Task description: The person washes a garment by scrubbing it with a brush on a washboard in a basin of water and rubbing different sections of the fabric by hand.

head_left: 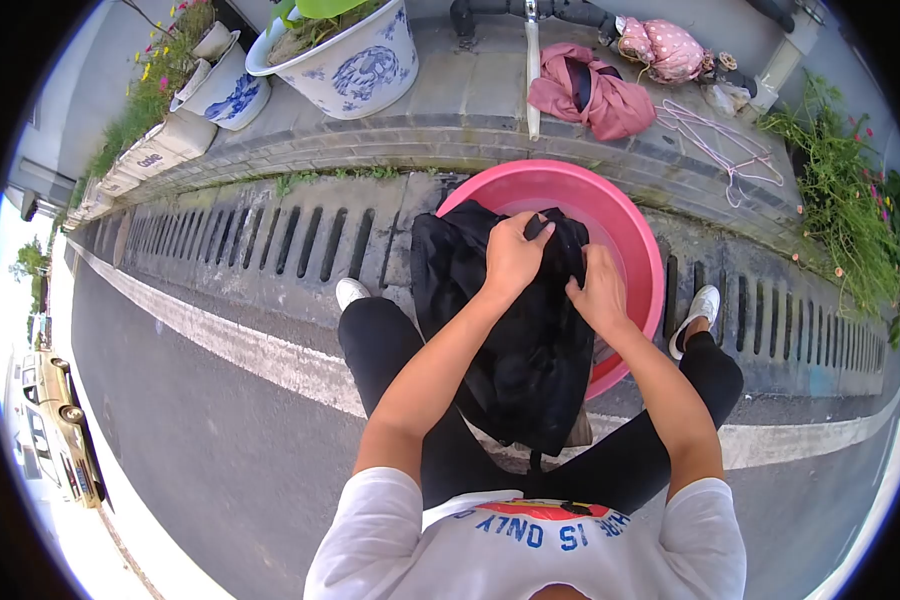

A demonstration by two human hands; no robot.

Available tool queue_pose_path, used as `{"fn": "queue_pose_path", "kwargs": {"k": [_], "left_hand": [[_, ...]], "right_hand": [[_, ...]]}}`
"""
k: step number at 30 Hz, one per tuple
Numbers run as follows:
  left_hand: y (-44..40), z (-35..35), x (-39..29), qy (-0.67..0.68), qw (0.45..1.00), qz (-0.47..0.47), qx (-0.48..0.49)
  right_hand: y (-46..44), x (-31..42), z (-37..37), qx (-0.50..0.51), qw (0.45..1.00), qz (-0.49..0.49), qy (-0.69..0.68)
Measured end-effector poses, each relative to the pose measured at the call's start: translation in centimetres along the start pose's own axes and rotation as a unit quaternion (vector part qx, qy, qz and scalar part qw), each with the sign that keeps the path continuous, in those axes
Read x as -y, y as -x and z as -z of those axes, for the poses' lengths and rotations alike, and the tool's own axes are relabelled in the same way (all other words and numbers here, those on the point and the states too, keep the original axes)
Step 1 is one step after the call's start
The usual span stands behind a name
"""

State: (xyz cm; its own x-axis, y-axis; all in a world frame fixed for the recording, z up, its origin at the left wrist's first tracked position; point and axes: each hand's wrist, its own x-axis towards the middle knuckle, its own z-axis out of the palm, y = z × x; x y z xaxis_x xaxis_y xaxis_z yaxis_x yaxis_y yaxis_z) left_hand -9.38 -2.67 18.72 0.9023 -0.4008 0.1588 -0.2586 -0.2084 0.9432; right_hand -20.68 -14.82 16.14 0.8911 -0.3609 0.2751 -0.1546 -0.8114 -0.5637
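Observation:
A black cloth item (pixel 510 350), perhaps a garment or bag, drapes over the near left rim of a pink basin (pixel 648 250) and hangs down between my knees. Some water shows inside the basin. My left hand (pixel 515 255) is closed on the top edge of the black cloth, thumb and fingers pinching it. Close by on the right, my right hand (pixel 600 290) grips the cloth's right edge with bent fingers. Folds of the cloth hide some fingertips of both hands.
Grated drain covers (pixel 310 240) run beneath the basin. On the ledge behind lie a pink cloth (pixel 610 105), hangers (pixel 720 145) and a dotted pink bundle (pixel 665 48). A blue-and-white flowerpot (pixel 360 70) stands at back left, flowering plants (pixel 850 200) at right. Parked cars (pixel 58 430) are far left.

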Motion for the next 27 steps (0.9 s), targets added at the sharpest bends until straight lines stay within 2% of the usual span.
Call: {"fn": "queue_pose_path", "kwargs": {"k": [1,3,4,5,7,8,9,11,12,14,15,16,18,20,21,23,25,26,27], "left_hand": [[-0.3,0.3,0.2,-0.03,0.999,0.015,-0.019],[-0.9,0.6,0.9,-0.12,0.982,-0.097,-0.108],[-1.5,0.5,2.1,-0.136,0.971,-0.151,-0.128],[-1.6,0.9,1.5,-0.051,0.99,-0.096,-0.089],[-1.8,2.1,-1.1,0.118,0.993,0.015,0.001],[-1.7,2.7,-2.5,0.156,0.988,-0.008,0.017],[-1.8,3.2,-3.2,0.2,0.979,-0.002,0.049],[-1.4,3.2,-3.1,0.304,0.943,0.051,0.129],[-1.2,2.7,-2.8,0.332,0.929,0.103,0.124],[-0.8,1.3,-1.7,0.365,0.908,0.18,0.097],[-0.5,0.9,-0.9,0.346,0.909,0.213,0.093],[-0.4,0.3,-0.1,0.346,0.905,0.237,0.066],[0.1,-0.3,0.1,0.371,0.882,0.288,0.027],[0.0,-1.5,3.6,0.339,0.877,0.336,0.05],[0.9,-2.4,5.1,0.362,0.864,0.347,0.054],[2.4,-4.2,8.0,0.407,0.834,0.368,0.061],[4.6,-5.0,4.3,0.5,0.787,0.361,0.002],[3.8,-3.9,-0.7,0.362,0.818,0.445,-0.033],[3.5,-3.6,-1.9,0.356,0.81,0.465,-0.03]], "right_hand": [[0.0,-1.0,-0.1,0.009,0.999,-0.004,-0.043],[-0.4,-3.5,0.0,0.026,0.992,-0.009,-0.125],[-0.7,-3.9,0.1,0.04,0.968,-0.037,-0.246],[-1.1,-3.7,1.1,0.083,0.944,-0.057,-0.315],[-2.0,-2.4,4.6,0.161,0.874,-0.098,-0.448],[-2.3,-1.7,6.0,0.139,0.874,-0.056,-0.462],[-2.4,-2.1,6.8,0.129,0.842,-0.058,-0.52],[-2.9,-2.4,6.8,0.045,0.781,-0.138,-0.607],[-3.6,-3.0,6.6,0.057,0.77,-0.13,-0.622],[-4.3,-3.5,4.3,-0.052,0.884,-0.138,-0.443],[-4.7,-3.3,2.8,-0.106,0.922,-0.139,-0.345],[-4.4,-3.2,1.4,-0.154,0.939,-0.085,-0.295],[-3.2,2.4,1.7,-0.124,0.957,-0.024,-0.261],[-0.8,5.6,0.1,-0.053,0.963,0.113,-0.239],[0.2,7.0,-0.6,-0.06,0.961,0.184,-0.195],[-0.5,6.4,-0.8,-0.036,0.962,0.223,-0.152],[-2.6,3.2,-2.3,-0.102,0.968,0.139,-0.181],[-3.8,1.3,-3.1,-0.086,0.987,-0.013,-0.136],[-4.0,1.3,-3.4,-0.066,0.98,-0.088,-0.166]]}}
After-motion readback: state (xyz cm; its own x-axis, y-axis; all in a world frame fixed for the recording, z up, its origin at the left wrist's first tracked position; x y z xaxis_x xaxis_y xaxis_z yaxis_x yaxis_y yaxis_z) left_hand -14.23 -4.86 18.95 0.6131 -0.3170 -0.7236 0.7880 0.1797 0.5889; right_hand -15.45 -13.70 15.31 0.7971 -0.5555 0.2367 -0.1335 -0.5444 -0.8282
